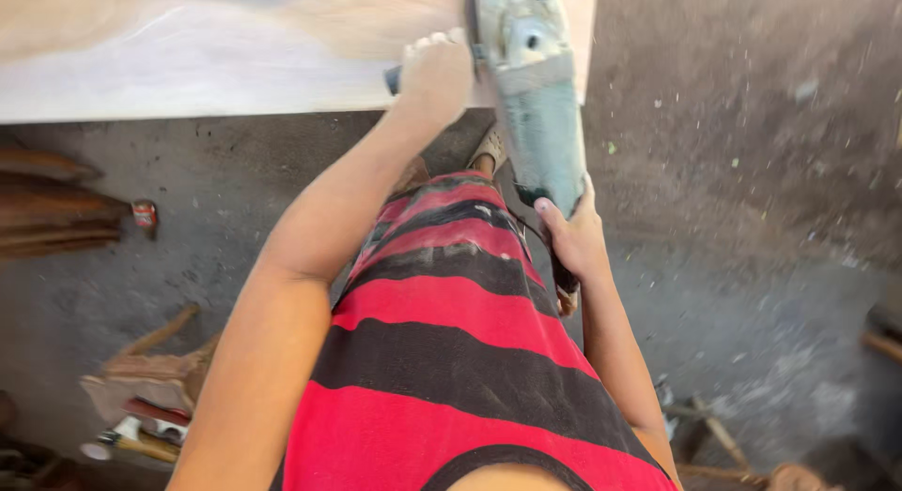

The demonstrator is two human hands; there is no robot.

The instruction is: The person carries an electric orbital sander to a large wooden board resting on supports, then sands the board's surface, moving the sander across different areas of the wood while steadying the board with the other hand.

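Observation:
A grey-green angle grinder [537,106] rests on a pale wooden board [188,59] at the top of the head view. My left hand [434,73] is closed around the grinder's dark side handle, over the board's near edge. My right hand [573,237] grips the rear end of the grinder's body, below the board's corner. Fine dust blurs the board's surface near the tool head. My red and black striped shirt [451,359] fills the lower middle.
The ground is grey and dusty, with brown soil [752,115] at the right. Dark wooden pieces [52,209] lie at the left, with a small red can [144,214] beside them. Scrap and hand tools [150,397] sit at lower left, sticks [723,444] at lower right.

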